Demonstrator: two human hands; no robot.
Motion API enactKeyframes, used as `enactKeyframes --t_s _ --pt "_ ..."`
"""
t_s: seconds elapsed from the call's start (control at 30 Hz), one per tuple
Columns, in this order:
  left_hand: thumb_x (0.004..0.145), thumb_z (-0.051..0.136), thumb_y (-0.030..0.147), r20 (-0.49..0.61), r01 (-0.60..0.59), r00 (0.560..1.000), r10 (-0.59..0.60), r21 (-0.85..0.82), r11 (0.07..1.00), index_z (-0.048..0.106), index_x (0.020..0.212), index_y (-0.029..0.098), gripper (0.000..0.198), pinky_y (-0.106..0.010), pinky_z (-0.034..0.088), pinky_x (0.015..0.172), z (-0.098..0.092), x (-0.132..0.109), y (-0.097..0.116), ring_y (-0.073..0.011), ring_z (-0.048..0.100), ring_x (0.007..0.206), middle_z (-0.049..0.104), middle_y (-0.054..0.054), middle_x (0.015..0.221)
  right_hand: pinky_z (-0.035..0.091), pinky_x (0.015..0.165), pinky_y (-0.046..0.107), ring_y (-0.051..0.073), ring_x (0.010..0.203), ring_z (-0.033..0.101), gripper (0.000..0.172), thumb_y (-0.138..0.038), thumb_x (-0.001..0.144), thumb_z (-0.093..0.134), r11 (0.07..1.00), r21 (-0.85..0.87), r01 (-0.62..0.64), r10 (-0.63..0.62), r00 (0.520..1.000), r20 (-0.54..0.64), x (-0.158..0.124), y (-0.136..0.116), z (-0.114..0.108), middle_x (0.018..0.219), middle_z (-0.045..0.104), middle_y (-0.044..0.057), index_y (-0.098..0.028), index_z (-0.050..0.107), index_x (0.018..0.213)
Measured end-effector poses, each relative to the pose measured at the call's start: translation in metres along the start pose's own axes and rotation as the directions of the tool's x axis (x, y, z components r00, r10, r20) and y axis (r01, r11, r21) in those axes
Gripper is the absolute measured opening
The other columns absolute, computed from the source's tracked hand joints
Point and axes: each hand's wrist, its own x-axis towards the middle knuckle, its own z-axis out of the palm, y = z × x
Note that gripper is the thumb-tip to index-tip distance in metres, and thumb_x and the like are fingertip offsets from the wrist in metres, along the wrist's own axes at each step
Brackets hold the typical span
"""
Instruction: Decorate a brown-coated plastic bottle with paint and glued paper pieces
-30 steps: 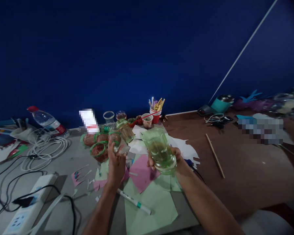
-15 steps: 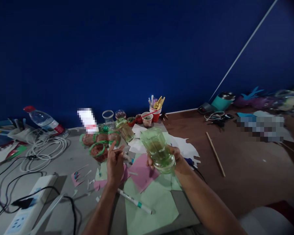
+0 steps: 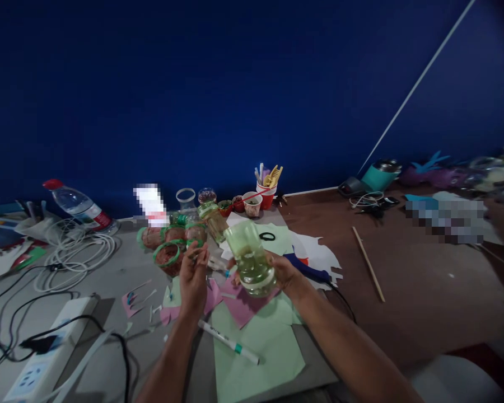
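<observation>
My right hand (image 3: 282, 272) is wrapped around a see-through green cup (image 3: 250, 252), tilted with its wide end up and to the left. My left hand (image 3: 193, 282) is raised just left of the cup, apart from it, its fingertips drawn together; whatever they may hold is too small to make out. Behind it stands a reddish-brown filled pot with a green rim (image 3: 168, 263). Under the hands lie pink paper (image 3: 239, 308) and a green paper sheet (image 3: 260, 358), with a white marker (image 3: 229, 341) across its left edge.
A blue glue gun (image 3: 308, 268) with a black cable rests on white cut paper (image 3: 325, 254). To the right lies a wooden stick (image 3: 368, 263). Small cups (image 3: 252, 205) line the back. At left are a water bottle (image 3: 82, 207), coiled white cable (image 3: 84, 263) and a power strip (image 3: 50, 350).
The green cup has moved left and slightly down in my right hand, uncovering the glue gun. My left hand's extended fingers have drawn together.
</observation>
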Motion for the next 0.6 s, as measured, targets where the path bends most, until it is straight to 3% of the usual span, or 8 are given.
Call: enactKeyframes --t_s 0.13,0.23,0.4,0.6 --pt "0.075 0.072 0.032 0.0 0.064 0.998 -0.065 -0.163 0.985 0.062 0.097 0.024 0.025 -0.035 0.041 0.103 0.002 -0.001 0.003 -0.0218 0.055 0.121 0.055 -0.004 0.132 0.053 0.076 0.036 0.024 0.085 0.067 0.057 -0.044 0.061 0.077 0.999 -0.002 -0.036 0.035 0.98 -0.197 0.001 0.01 0.004 0.095 0.071 0.011 -0.013 0.062 0.106" --pt "0.074 0.073 0.031 0.027 0.087 0.996 -0.084 -0.229 0.97 0.062 0.097 0.024 0.027 -0.033 0.04 0.104 0.003 -0.002 0.002 -0.0214 0.054 0.122 0.053 -0.003 0.134 0.053 0.069 0.031 0.02 0.076 0.067 0.051 -0.044 0.064 0.076 0.998 0.035 -0.057 0.064 0.962 -0.264 0.004 0.018 0.005 0.091 0.071 0.008 -0.015 0.063 0.103" --pt "0.08 0.066 0.032 0.062 0.052 0.997 -0.044 -0.14 0.989 0.061 0.098 0.023 0.021 -0.032 0.046 0.097 0.002 -0.006 0.0 -0.0215 0.054 0.121 0.049 -0.006 0.141 0.051 0.059 0.024 0.015 0.065 0.065 0.046 -0.041 0.065 0.079 0.989 0.063 -0.131 0.143 0.952 -0.272 0.011 0.03 0.005 0.081 0.07 0.006 -0.011 0.065 0.098" --pt "0.084 0.056 0.029 0.063 0.003 0.998 0.003 -0.093 0.996 0.054 0.101 0.025 0.018 -0.042 0.044 0.102 -0.003 -0.004 0.007 -0.0226 0.056 0.12 0.055 -0.007 0.133 0.053 0.062 0.029 0.017 0.066 0.066 0.038 -0.042 0.069 0.076 0.993 0.101 -0.062 0.098 0.906 -0.411 0.011 0.025 -0.005 0.078 0.07 0.004 -0.014 0.064 0.093"
